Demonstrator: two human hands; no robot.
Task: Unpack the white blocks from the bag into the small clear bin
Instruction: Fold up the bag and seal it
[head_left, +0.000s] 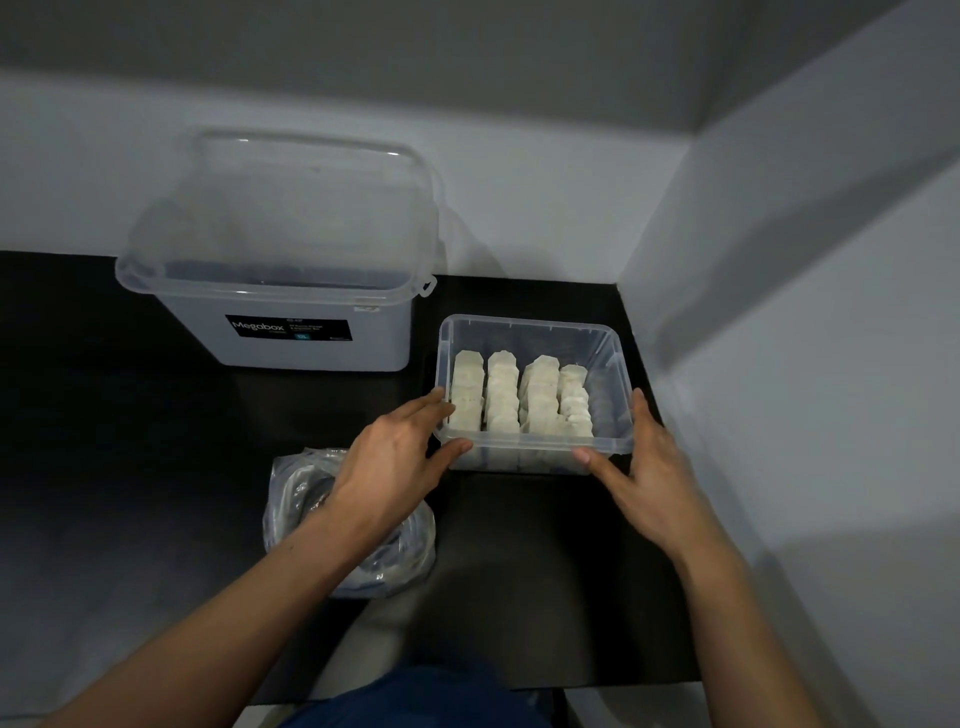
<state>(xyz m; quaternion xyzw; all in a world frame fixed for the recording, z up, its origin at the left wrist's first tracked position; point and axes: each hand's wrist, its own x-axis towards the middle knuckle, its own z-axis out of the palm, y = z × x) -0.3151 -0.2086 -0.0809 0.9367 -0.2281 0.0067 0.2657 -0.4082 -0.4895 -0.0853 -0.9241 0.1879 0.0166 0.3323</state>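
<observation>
Each grip is spread open: left hand (395, 457) and right hand (649, 467) bracket the small clear bin (524, 325), which holds the white blocks (519, 397) in rows. Bag (348, 525) sits just left-front of the bin. An uneven push could topple the rows.

Brand: "Megabox" in white letters on a black label (289, 328) — the only word that reads clearly
Carrier: the label sits on the near wall of the large lidded storage box (311, 343), far left on the dark table
Small print: a few lines of white text to the right of the brand; too small and blurred to read
Badge: a small blue-green patch low on the label, perhaps a capacity figure — cannot tell what it says
Sticker: a small pale mark near the box's right rim; illegible
</observation>
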